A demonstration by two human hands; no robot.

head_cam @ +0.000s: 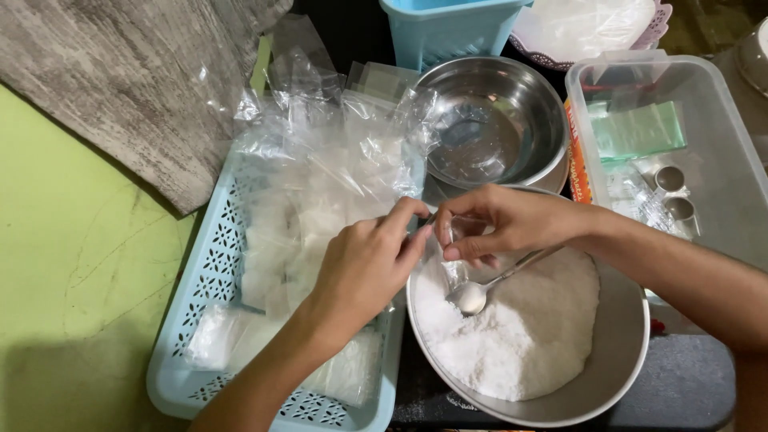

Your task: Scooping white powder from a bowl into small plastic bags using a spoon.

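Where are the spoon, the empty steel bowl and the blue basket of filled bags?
spoon [472,298], head view, on its bowl.
empty steel bowl [534,108], head view, on its inner wall.
blue basket [210,264], head view, on its perforated left wall.

Green floor [72,264] (perhaps a mat), grey wood-grain board [128,88] at upper left.

Dark tabletop [688,384], pale blue perforated basket [210,264], steel bowl of white powder [620,336], empty steel bowl [496,120], clear plastic tub [720,136]

Both hands' grip, left [364,260] & right [500,224], pinching small clear bag [450,260], spoon [480,292] in white powder [520,328]
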